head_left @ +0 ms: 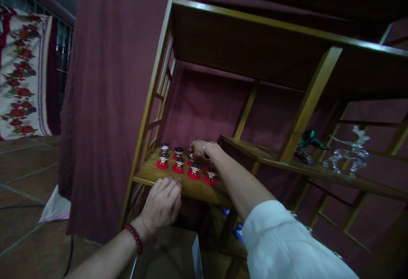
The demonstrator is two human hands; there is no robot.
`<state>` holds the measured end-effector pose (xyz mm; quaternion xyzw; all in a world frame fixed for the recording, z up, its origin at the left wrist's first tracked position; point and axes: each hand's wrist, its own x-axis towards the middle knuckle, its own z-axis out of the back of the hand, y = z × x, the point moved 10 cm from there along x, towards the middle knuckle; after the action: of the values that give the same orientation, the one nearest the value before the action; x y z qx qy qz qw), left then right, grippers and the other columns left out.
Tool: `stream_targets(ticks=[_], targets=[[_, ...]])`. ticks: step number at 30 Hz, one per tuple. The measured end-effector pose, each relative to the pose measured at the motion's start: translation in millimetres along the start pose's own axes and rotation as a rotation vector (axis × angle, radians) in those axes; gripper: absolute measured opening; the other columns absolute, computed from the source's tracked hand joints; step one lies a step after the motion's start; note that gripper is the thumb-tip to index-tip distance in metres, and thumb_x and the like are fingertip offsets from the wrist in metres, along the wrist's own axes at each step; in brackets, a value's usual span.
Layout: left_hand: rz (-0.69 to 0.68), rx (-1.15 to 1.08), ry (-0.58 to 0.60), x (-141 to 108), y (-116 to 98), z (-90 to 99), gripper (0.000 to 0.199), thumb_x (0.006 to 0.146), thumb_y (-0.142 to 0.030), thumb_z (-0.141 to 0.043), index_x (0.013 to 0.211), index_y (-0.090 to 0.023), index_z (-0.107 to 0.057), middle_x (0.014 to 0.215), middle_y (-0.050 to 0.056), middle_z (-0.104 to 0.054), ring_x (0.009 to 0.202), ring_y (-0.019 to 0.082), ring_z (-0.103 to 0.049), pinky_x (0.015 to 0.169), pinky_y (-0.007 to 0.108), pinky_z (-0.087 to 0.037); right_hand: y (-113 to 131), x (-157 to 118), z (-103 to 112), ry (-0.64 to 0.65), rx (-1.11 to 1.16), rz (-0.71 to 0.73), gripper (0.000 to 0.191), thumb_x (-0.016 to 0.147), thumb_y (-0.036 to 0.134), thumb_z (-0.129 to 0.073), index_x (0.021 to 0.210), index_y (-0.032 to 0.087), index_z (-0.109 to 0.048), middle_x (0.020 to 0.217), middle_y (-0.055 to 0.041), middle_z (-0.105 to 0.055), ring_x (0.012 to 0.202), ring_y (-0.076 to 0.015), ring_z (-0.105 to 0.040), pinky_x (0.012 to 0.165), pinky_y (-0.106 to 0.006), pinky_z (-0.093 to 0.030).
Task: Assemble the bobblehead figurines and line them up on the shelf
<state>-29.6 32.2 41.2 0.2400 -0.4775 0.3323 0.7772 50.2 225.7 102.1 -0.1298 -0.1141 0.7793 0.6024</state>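
Several small figurines on red round bases stand in two rows on a wooden shelf. The front row runs from a figurine at the left to one at the right. My right hand, with a silver bangle, reaches over the front row to a back-row figurine; its fingers are closed around the top of it. My left hand, with a red bead bracelet, rests at the shelf's front edge, fingers bent together, their tips partly hidden. Whether anything is under them cannot be seen.
A clear glass deer and a dark green ornament stand on a higher shelf at the right. An open box is below my hands. A purple curtain hangs at the left.
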Motion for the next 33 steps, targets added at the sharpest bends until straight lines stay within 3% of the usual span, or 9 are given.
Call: stream_targets(ticks=[8, 17, 25, 33], targets=[[-0.003, 0.0, 0.003, 0.3, -1.0, -0.1, 0.026, 0.079, -0.013, -0.04, 0.102, -0.013, -0.051, 0.091, 0.008, -0.06, 0.08, 0.019, -0.047, 0.07, 0.035, -0.038, 7.4, -7.1, -1.4, 0.076, -0.017, 0.028, 0.041, 0.064, 0.025, -0.064, 0.104, 0.015, -0.062, 0.101, -0.0085, -0.065, 0.088, -0.019, -0.061, 0.07, -0.02, -0.044], [0.009, -0.006, 0.02, -2.6, 1.4, -5.1, 0.026, 0.079, -0.013, -0.04, 0.104, -0.013, -0.05, 0.096, 0.008, -0.059, 0.083, 0.02, -0.046, 0.073, 0.035, -0.037, 4.2, -8.7, 0.6, 0.052, 0.014, 0.019, 0.045, 0.068, 0.025, -0.062, 0.111, 0.016, -0.058, 0.108, -0.0068, -0.062, 0.095, -0.0183, -0.058, 0.073, -0.02, -0.044], [0.025, -0.004, 0.038, -3.2, 1.8, -6.9, 0.024, 0.08, -0.014, -0.039, 0.101, -0.014, -0.051, 0.095, 0.008, -0.059, 0.084, 0.021, -0.047, 0.074, 0.036, -0.038, -6.7, -12.7, 9.2, -0.052, 0.082, -0.017, 0.042, 0.069, 0.025, -0.062, 0.111, 0.017, -0.058, 0.105, -0.0063, -0.063, 0.093, -0.0168, -0.059, 0.073, -0.019, -0.043], [0.035, 0.015, 0.002, -2.1, 0.8, -2.5, 0.024, 0.08, -0.013, -0.04, 0.1, -0.015, -0.052, 0.096, 0.008, -0.06, 0.083, 0.02, -0.047, 0.073, 0.036, -0.039, -9.0, -41.1, 46.1, -0.299, 0.046, 0.036, 0.032, 0.077, 0.021, -0.052, 0.107, 0.016, -0.059, 0.105, -0.0088, -0.062, 0.097, -0.0177, -0.056, 0.078, -0.021, -0.042]])
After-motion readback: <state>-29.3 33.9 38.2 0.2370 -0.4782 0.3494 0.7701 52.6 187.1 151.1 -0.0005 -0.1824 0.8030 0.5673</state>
